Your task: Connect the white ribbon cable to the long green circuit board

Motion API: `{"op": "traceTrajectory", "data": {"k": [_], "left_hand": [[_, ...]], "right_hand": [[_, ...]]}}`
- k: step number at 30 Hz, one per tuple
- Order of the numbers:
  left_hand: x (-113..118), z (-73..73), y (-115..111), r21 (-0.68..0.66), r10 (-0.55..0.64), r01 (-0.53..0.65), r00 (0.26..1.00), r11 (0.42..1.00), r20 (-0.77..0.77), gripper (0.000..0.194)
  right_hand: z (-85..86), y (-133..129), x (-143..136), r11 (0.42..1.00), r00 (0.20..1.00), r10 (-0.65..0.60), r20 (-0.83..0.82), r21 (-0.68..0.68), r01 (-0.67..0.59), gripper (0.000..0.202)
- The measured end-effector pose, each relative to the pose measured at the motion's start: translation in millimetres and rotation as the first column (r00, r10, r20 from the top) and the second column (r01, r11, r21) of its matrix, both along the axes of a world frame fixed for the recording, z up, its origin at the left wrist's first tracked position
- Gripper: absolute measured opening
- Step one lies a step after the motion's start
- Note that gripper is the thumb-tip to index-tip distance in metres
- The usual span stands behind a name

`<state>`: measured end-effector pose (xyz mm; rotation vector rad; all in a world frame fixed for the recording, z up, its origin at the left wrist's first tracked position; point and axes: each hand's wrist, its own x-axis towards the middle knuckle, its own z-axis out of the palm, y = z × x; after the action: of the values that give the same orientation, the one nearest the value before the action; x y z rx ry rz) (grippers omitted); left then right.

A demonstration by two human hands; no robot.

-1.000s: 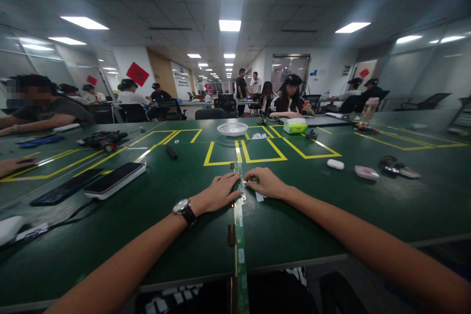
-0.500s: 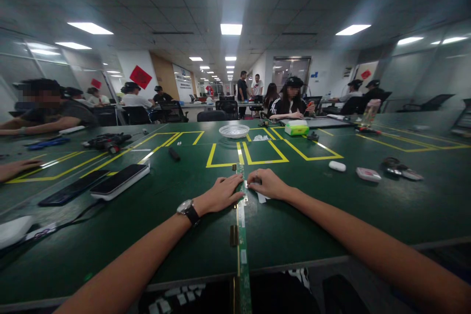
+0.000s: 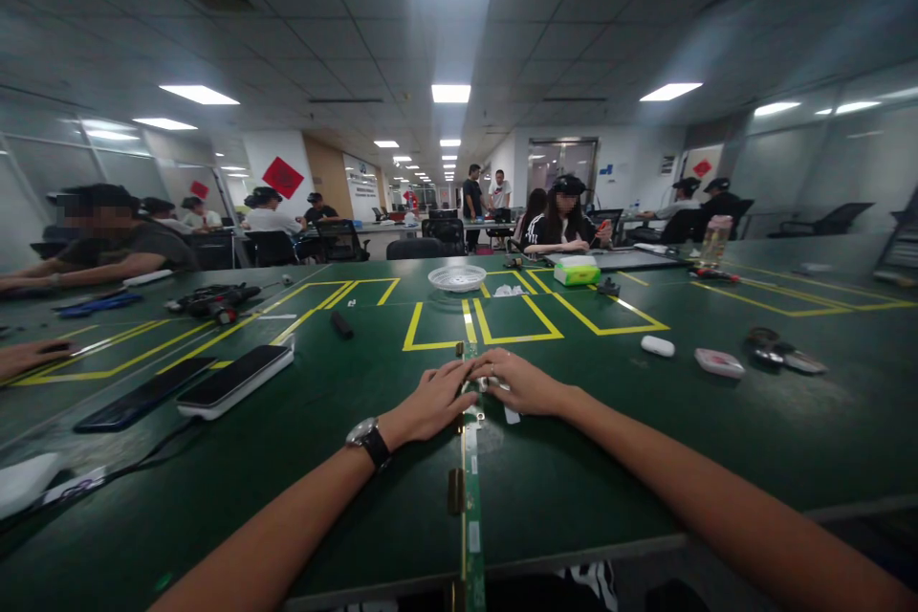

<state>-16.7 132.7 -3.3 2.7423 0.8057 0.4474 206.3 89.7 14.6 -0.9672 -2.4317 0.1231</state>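
Circuit board (image 3: 471,495) partly beneath hands (image 3: 425,408)

Nothing can be read — too small or blurred are the white rectangular label (image 3: 474,536) on the long green circuit board (image 3: 471,497), and, beyond the board to its left, the pale wall panel's (image 3: 351,168) lettering (image 3: 364,180) and red diamond-shaped sign (image 3: 282,177).

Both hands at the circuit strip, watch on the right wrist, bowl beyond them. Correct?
One slip: the head view shows the watch on the wrist of the left hand, not the right hand. Both hands are at the circuit strip, with the bowl beyond them.
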Motion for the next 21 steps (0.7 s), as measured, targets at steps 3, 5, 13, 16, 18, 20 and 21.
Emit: {"op": "traceTrajectory", "data": {"k": [3, 5, 13, 16, 18, 20, 21], "left_hand": [[-1, 2.9, 5, -0.015, 0.101, -0.100, 0.979, 0.995, 0.175, 0.053], [-5, 5.0, 10, -0.007, 0.174, -0.180, 0.942, 0.984, 0.286, 0.050], [-18, 7.0, 15, 0.099, 0.188, -0.230, 0.930, 0.968, 0.316, 0.041], [-17, 7.1, 13, 0.132, 0.164, -0.211, 0.939, 0.968, 0.302, 0.040], [-16, 6.8, 12, 0.155, 0.150, -0.203, 0.943, 0.967, 0.297, 0.040], [-16, 6.2, 12, 0.178, 0.134, -0.191, 0.948, 0.965, 0.288, 0.040], [-16, 5.8, 12, 0.188, 0.127, -0.184, 0.951, 0.965, 0.282, 0.041]], "right_hand": [[4.3, -1, -1, 0.989, 0.992, 0.118, 0.050, -0.092, -0.113, 0.044], [5.6, 4, 2, 0.984, 0.988, 0.129, 0.081, -0.138, -0.117, 0.049], [2.4, 32, 79, 0.878, 0.823, -0.459, 0.335, 0.027, 0.478, 0.045], [-1.8, 32, 102, 0.751, 0.691, -0.638, 0.339, 0.074, 0.657, 0.042], [-4.6, 31, 107, 0.677, 0.614, -0.709, 0.347, 0.090, 0.730, 0.042], [-6.4, 30, 106, 0.632, 0.567, -0.743, 0.357, 0.092, 0.770, 0.043], [-6.7, 31, 105, 0.617, 0.552, -0.751, 0.362, 0.089, 0.782, 0.043]]}}
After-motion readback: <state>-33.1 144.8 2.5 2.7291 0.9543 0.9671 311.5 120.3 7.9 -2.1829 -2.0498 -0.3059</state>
